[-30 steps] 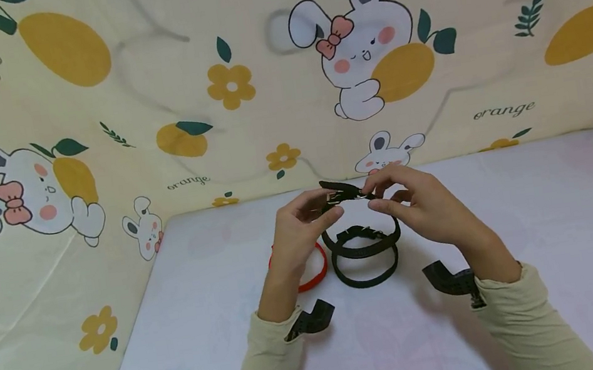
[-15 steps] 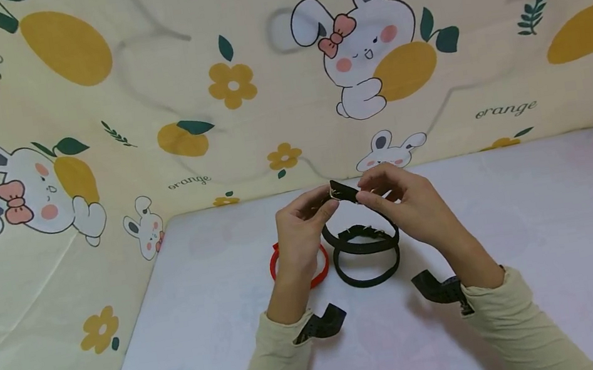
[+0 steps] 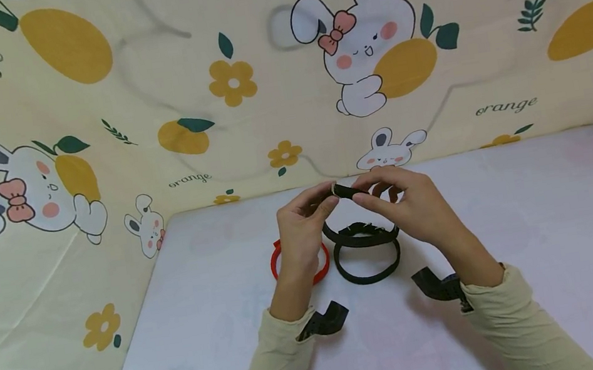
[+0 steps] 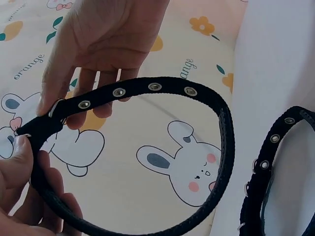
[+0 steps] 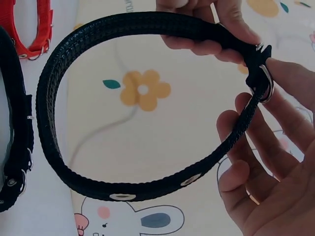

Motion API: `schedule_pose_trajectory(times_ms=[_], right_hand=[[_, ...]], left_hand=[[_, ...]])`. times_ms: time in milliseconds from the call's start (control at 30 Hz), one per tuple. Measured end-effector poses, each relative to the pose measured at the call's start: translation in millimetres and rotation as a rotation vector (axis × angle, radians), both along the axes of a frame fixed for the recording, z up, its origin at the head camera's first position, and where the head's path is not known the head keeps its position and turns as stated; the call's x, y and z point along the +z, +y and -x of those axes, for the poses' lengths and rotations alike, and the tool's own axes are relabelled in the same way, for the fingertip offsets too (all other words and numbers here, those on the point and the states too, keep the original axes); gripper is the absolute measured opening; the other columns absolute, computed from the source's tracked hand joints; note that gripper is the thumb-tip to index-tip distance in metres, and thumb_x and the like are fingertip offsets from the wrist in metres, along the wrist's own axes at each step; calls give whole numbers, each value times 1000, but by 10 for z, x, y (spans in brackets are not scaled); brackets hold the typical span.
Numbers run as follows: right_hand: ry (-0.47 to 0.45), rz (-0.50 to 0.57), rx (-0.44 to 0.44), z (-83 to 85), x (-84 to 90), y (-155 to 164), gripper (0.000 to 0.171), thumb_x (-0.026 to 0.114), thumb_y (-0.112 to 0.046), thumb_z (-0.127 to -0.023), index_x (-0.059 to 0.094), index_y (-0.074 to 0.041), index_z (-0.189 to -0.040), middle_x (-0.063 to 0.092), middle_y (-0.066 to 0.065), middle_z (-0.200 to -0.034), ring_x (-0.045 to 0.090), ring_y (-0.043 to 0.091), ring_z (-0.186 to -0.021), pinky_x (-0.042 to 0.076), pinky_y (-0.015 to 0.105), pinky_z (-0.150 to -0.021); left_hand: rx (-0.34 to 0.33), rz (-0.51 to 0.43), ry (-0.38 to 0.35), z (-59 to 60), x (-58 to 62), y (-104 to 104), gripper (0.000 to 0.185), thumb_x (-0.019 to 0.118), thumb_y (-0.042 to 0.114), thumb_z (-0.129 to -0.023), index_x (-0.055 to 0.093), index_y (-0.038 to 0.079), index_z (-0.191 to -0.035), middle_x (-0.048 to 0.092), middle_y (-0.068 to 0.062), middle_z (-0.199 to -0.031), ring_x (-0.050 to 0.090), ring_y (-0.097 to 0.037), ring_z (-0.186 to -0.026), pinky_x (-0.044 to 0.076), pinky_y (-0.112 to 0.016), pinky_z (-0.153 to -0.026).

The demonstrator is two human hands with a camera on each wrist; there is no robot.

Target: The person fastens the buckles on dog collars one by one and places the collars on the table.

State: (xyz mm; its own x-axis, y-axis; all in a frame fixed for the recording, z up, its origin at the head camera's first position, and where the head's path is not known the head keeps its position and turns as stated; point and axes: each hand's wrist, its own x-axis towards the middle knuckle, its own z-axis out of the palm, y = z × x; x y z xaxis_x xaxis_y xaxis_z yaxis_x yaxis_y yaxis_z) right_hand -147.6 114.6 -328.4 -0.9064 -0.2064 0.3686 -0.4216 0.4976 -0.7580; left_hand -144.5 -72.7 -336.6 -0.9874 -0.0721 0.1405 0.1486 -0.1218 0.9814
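Observation:
Both hands hold one black woven collar (image 3: pixel 344 191) up above the white table (image 3: pixel 536 227). My left hand (image 3: pixel 326 201) pinches it beside the buckle end, thumb on top (image 4: pixel 22 147). My right hand (image 3: pixel 366 191) pinches the strap at the metal ring (image 5: pixel 266 83). The held collar (image 4: pixel 224 132) forms a closed loop with metal eyelets (image 5: pixel 54 98). Under the hands another black collar (image 3: pixel 369 276) with metal fittings lies on the table (image 4: pixel 268 167) (image 5: pixel 15 147). A red collar (image 3: pixel 320 273) lies left of it, partly behind my left wrist.
A cream cloth printed with rabbits and oranges (image 3: pixel 97 143) covers the wall at the back and left, close behind the hands. The table runs wide to the right. Black straps (image 3: pixel 324 321) sit at both beige sleeves.
The hands have drawn closer together and dropped slightly. The strap end that stuck up between them one second ago now lies flat and short between the fingers.

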Motion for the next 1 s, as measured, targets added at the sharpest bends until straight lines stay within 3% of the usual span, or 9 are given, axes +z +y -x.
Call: schedule_pose_trajectory(times_ms=[167, 367, 533, 700, 833, 933, 1000], right_hand=[[-26, -34, -23, 0, 3, 11, 17, 73, -36, -91, 73, -25, -103, 71, -6, -106, 60, 5, -84, 43, 20, -70], [-31, -64, -42, 7, 17, 16, 17, 74, -37, -90, 74, -25, -102, 71, -6, -104, 58, 7, -83, 42, 21, -68], [-38, -66, -45, -1, 28, 23, 19, 74, -37, -90, 75, -23, -104, 71, -4, -105, 56, 9, -85, 42, 19, -68], [-54, -83, -23, -10, 54, 19, 30, 74, -37, -90, 73, -20, -115, 69, 0, -105, 55, 14, -88, 42, 24, -71], [-44, -87, -10, -7, 58, 10, 29, 74, -37, -90, 74, -21, -114, 70, 0, -113, 60, 20, -112, 43, 32, -77], [-39, -84, -8, -2, 44, 14, 24, 74, -35, -90, 74, -21, -110, 71, 1, -115, 55, 25, -132, 43, 36, -82], [-45, -89, -3, 2, 35, 21, 24, 72, -34, -92, 73, -20, -111, 71, 1, -116, 55, 25, -131, 44, 38, -84]], left_hand=[[21, 4, 18, 4, -5, 37, 29, 74, 0, -84, 74, 0, -112, 76, -6, -101, 69, -12, -89, 57, -28, -91], [15, 117, 48, -3, -20, 47, 26, 75, 6, -86, 75, 7, -112, 73, -9, -105, 66, -12, -94, 53, -22, -86], [-37, 134, -14, -36, -44, 66, 27, 76, 13, -88, 75, 12, -115, 70, -6, -111, 63, -12, -100, 51, -23, -84], [-46, 118, -59, -41, -52, 80, 27, 76, 17, -88, 74, 15, -115, 70, -5, -113, 62, -14, -101, 52, -25, -86], [-48, 91, -61, -45, -27, 67, 26, 75, 15, -89, 73, 13, -115, 70, -5, -113, 64, -16, -102, 54, -28, -92], [-47, 71, -62, -44, -9, 53, 25, 73, 12, -90, 73, 10, -115, 71, -6, -111, 65, -16, -102, 54, -30, -95], [-45, 64, -70, -44, 3, 45, 25, 72, 11, -90, 72, 10, -115, 72, -6, -109, 66, -15, -101, 53, -30, -96]])
